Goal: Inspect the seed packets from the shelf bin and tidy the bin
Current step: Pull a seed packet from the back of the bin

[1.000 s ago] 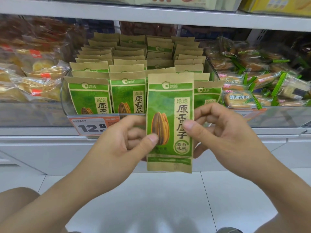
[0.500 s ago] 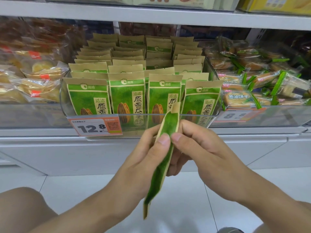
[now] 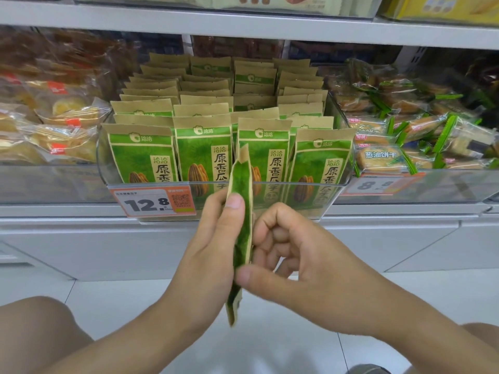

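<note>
One green and kraft-brown seed packet (image 3: 241, 211) stands edge-on to the camera in front of the shelf. My left hand (image 3: 213, 247) holds it from the left, thumb tip high on its edge. My right hand (image 3: 291, 255) holds it from the right, with the thumb pinching its lower part and the fingers curled behind. Behind the hands, a clear plastic shelf bin (image 3: 337, 184) holds several rows of the same packets (image 3: 202, 155), standing upright with their fronts toward me.
An orange and white price tag (image 3: 154, 202) reading 12.8 hangs on the bin's front left. Bagged pastries (image 3: 54, 130) fill the bin to the left, green-wrapped biscuits (image 3: 421, 141) the bin to the right. An upper shelf (image 3: 243, 25) runs overhead. White floor tiles lie below.
The packet has turned from facing me to edge-on and now stands more upright. My right thumb has slid down to its lower part; my left thumb has moved up its edge.
</note>
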Motion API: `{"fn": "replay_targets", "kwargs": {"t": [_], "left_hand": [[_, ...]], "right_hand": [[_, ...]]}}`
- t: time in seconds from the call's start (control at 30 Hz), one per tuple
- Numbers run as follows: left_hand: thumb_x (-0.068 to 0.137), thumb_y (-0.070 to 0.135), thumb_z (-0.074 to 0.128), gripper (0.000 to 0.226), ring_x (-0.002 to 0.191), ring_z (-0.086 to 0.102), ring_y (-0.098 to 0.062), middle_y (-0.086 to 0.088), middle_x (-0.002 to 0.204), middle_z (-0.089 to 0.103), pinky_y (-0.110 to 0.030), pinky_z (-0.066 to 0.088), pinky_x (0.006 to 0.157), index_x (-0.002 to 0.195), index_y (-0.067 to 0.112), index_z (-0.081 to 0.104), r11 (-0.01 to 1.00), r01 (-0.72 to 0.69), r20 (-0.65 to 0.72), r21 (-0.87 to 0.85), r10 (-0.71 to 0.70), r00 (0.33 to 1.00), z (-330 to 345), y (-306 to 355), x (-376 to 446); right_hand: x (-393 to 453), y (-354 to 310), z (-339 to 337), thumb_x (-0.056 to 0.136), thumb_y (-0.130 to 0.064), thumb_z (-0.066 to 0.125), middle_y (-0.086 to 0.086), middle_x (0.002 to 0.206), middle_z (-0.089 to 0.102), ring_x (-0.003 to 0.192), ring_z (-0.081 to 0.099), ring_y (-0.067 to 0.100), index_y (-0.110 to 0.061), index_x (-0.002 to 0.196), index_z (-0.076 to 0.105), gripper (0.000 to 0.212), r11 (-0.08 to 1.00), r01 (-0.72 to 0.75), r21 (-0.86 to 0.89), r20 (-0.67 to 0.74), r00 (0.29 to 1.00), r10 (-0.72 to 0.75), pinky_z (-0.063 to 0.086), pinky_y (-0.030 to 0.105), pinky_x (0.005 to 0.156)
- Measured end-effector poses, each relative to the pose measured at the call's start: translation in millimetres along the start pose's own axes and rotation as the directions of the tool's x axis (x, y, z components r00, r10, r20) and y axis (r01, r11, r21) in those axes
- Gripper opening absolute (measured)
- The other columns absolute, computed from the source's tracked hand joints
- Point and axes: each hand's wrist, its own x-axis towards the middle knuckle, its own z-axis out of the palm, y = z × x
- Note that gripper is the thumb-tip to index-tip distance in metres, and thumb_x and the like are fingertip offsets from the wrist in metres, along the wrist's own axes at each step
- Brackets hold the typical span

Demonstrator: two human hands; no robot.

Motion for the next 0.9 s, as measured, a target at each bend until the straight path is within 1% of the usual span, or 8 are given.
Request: {"fn": "replay_targets", "kwargs": {"t": [0.07, 0.17, 0.3, 0.47, 0.7, 0.77, 0.83, 0.9], "left_hand": [[0.077, 0.066, 0.037, 0.046, 0.061, 0.056, -0.002, 0.007, 0.065, 0.057, -0.012, 0.048, 0.057, 0.093, 0.029, 0.059, 1.0, -0.02, -0.049, 0.023, 0.022, 0.999, 1, 4, 1], [0.085, 0.072, 0.035, 0.047, 0.061, 0.056, -0.001, 0.014, 0.064, 0.056, -0.015, 0.047, 0.061, 0.095, 0.033, 0.058, 0.999, -0.029, -0.1, 0.04, 0.033, 0.994, 1, 4, 3], [0.082, 0.072, 0.037, 0.046, 0.065, 0.056, -0.005, 0.012, 0.068, 0.056, -0.018, 0.049, 0.063, 0.101, 0.034, 0.057, 0.999, -0.034, -0.131, 0.035, 0.038, 0.991, 0, 4, 3], [0.089, 0.077, 0.038, 0.04, 0.066, 0.055, -0.008, 0.011, 0.07, 0.055, -0.029, 0.046, 0.067, 0.091, 0.04, 0.055, 1.0, -0.013, -0.132, 0.016, 0.015, 0.991, 0, 3, 4], [0.087, 0.073, 0.04, 0.036, 0.075, 0.059, -0.013, 0.004, 0.081, 0.059, -0.039, 0.052, 0.078, 0.089, 0.042, 0.058, 1.0, -0.005, -0.111, -0.018, 0.003, 0.994, 0, 2, 4], [0.081, 0.074, 0.042, 0.047, 0.08, 0.061, -0.02, -0.008, 0.086, 0.062, -0.049, 0.053, 0.083, 0.098, 0.034, 0.061, 0.999, -0.002, -0.096, -0.046, -0.003, 0.995, -1, 3, 4], [0.073, 0.08, 0.045, 0.073, 0.085, 0.066, -0.032, -0.021, 0.095, 0.065, -0.058, 0.055, 0.086, 0.11, 0.02, 0.063, 0.996, 0.03, -0.089, -0.086, -0.037, 0.995, -2, 3, 4], [0.08, 0.08, 0.048, 0.076, 0.101, 0.07, -0.032, -0.016, 0.107, 0.072, -0.059, 0.052, 0.096, 0.118, 0.016, 0.066, 0.987, 0.055, -0.088, -0.153, -0.068, 0.994, -4, 4, 5]], "right_hand": [[-2, -3, 5, 0.08, -0.026, 0.085, 0.0, 0.085, 0.067, 0.074, 0.066, 0.023, -0.029, 0.098, 0.048, 0.041, 0.999, -0.008, -0.032, 0.04, 0.999, 0.009, 0.057, 0.05, 0.07], [-2, -6, 9, 0.078, -0.018, 0.085, 0.0, 0.087, 0.064, 0.072, 0.067, 0.021, -0.029, 0.098, 0.045, 0.046, 0.999, -0.031, -0.045, 0.047, 0.998, 0.033, 0.058, 0.048, 0.068], [-1, -7, 13, 0.079, -0.009, 0.079, 0.001, 0.084, 0.061, 0.073, 0.065, 0.024, -0.028, 0.094, 0.043, 0.043, 0.999, -0.021, -0.047, 0.034, 0.999, 0.023, 0.056, 0.041, 0.065], [-2, -7, 14, 0.074, -0.005, 0.074, 0.002, 0.082, 0.06, 0.074, 0.065, 0.03, -0.028, 0.09, 0.046, 0.04, 1.0, -0.023, -0.002, 0.013, 1.0, 0.023, 0.053, 0.036, 0.061], [-2, -7, 12, 0.072, -0.006, 0.076, 0.002, 0.082, 0.062, 0.074, 0.065, 0.027, -0.03, 0.088, 0.048, 0.04, 1.0, -0.019, -0.004, 0.021, 1.0, 0.019, 0.056, 0.04, 0.064], [-3, -6, 11, 0.073, -0.009, 0.079, 0.0, 0.085, 0.063, 0.078, 0.066, 0.021, -0.032, 0.091, 0.049, 0.042, 1.0, -0.018, -0.022, 0.019, 1.0, 0.019, 0.06, 0.04, 0.068], [-4, -5, 9, 0.073, -0.024, 0.086, -0.005, 0.094, 0.062, 0.089, 0.065, 0.015, -0.035, 0.1, 0.049, 0.047, 0.998, -0.029, -0.064, 0.015, 0.999, 0.03, 0.06, 0.04, 0.075], [-4, -5, 7, 0.069, -0.044, 0.09, -0.017, 0.106, 0.056, 0.104, 0.06, 0.008, -0.042, 0.112, 0.045, 0.062, 0.991, -0.034, -0.127, -0.011, 0.999, 0.033, 0.058, 0.035, 0.083]]}}
